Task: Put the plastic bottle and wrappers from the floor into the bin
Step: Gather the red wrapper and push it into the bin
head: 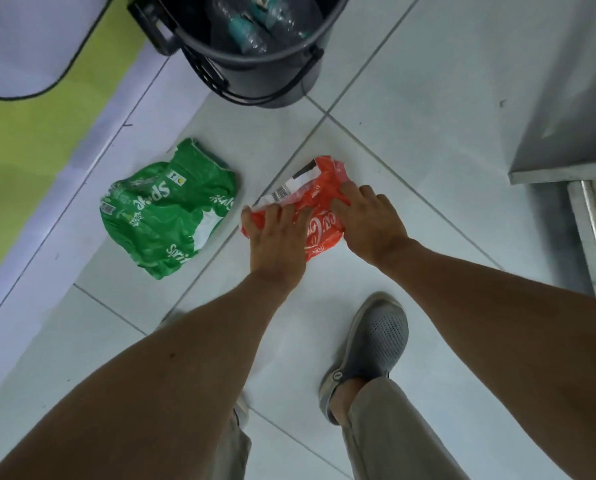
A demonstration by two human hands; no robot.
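A crumpled red wrapper lies on the white floor tiles in the middle of the view. My left hand grips its left end and my right hand presses down on its right side, fingers curled into the plastic. A crumpled green wrapper lies on the floor to the left, untouched. The dark grey bin stands at the top of the view, beyond both wrappers, with clear plastic bottles lying inside it.
A metal cabinet with a lower ledge stands at the right. A green and white wall base with a black cable runs along the left. My grey shoe is on the tiles below the hands.
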